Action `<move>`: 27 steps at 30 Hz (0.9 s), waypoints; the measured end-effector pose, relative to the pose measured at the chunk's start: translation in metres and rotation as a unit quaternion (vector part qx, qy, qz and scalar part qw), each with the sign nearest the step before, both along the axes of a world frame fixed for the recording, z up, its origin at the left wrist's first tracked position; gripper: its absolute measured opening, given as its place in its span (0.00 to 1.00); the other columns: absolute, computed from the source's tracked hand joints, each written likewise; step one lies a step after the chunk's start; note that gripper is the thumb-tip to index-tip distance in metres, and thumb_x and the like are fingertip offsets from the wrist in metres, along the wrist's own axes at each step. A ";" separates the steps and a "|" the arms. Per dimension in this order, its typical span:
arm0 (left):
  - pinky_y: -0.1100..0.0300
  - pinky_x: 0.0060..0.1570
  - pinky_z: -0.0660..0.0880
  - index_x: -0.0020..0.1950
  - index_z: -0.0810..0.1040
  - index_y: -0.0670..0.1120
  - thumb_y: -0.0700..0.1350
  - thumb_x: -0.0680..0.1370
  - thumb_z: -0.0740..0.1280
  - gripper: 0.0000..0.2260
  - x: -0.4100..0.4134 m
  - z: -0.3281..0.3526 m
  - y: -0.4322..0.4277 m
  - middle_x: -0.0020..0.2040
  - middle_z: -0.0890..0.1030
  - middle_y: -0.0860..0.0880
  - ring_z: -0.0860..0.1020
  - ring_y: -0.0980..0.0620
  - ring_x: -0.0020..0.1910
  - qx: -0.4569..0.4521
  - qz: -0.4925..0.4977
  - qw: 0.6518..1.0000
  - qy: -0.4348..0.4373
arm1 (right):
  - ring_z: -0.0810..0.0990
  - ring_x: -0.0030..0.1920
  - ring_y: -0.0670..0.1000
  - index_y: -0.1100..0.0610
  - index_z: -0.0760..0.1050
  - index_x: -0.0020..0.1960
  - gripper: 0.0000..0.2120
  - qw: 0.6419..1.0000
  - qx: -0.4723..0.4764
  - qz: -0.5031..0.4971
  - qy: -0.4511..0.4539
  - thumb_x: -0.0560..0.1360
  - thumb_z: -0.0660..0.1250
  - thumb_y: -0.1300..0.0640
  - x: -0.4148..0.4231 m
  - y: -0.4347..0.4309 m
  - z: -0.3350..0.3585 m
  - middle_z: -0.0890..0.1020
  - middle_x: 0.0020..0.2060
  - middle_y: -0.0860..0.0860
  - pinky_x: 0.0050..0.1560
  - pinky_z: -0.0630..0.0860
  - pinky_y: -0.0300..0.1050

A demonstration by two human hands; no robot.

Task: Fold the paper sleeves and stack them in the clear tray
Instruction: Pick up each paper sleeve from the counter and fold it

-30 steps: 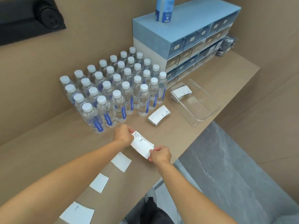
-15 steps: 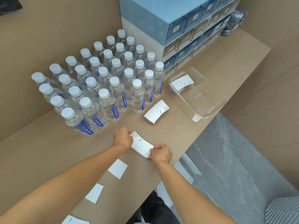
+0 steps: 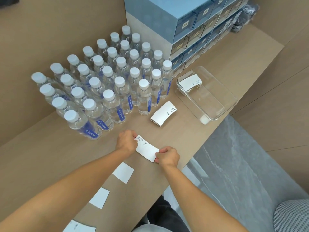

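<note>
— Paper sleeve [image 3: 147, 150]: white, flat, small print near one end, low over the surface [image 3: 209, 129].
— Pinched at both ends, left hand [image 3: 127, 142] and right hand [image 3: 167, 156]. Folded stack [image 3: 189, 83] inside clear tray [image 3: 229, 104].

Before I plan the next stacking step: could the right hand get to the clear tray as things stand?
Probably yes. The counter between the right hand and the clear tray is bare, but the hand is pinching the paper sleeve with the left hand.
</note>
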State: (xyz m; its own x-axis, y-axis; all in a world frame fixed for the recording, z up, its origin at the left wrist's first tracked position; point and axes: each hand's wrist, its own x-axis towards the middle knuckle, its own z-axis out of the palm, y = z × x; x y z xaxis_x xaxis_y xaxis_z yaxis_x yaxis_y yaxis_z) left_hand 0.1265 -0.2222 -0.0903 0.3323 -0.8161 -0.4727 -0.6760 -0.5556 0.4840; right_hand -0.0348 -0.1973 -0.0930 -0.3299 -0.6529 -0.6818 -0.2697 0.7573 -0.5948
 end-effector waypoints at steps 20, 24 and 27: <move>0.53 0.56 0.79 0.52 0.85 0.40 0.38 0.75 0.63 0.12 0.074 0.043 0.072 0.54 0.84 0.40 0.81 0.41 0.56 0.047 -0.053 0.996 -0.047 | 0.85 0.48 0.62 0.61 0.76 0.40 0.07 0.996 0.059 0.041 -0.055 0.71 0.59 0.66 0.062 0.084 0.027 0.84 0.47 0.63 0.52 0.83 0.53; 0.55 0.56 0.76 0.57 0.80 0.40 0.41 0.76 0.65 0.12 0.073 0.036 0.086 0.60 0.80 0.40 0.78 0.40 0.61 0.069 -0.065 0.994 -0.058 | 0.74 0.35 0.56 0.56 0.65 0.31 0.10 0.994 0.078 0.046 -0.066 0.70 0.56 0.66 0.079 0.097 0.031 0.73 0.32 0.54 0.31 0.69 0.39; 0.55 0.56 0.76 0.58 0.79 0.40 0.42 0.77 0.64 0.12 0.070 0.028 0.090 0.61 0.79 0.40 0.78 0.40 0.61 0.083 -0.077 0.991 -0.066 | 0.70 0.37 0.56 0.56 0.62 0.34 0.10 0.993 0.078 0.045 -0.079 0.71 0.55 0.66 0.090 0.099 0.026 0.69 0.36 0.53 0.29 0.63 0.38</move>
State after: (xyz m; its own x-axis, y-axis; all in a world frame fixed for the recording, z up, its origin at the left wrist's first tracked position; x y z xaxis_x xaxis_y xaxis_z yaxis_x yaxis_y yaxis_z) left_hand 0.1960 -0.1324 -0.0621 0.2774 -0.7765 -0.5657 -0.8100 -0.5057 0.2969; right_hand 0.0547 -0.0987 -0.0672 -0.1555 -0.5579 -0.8152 -0.2525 0.8203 -0.5132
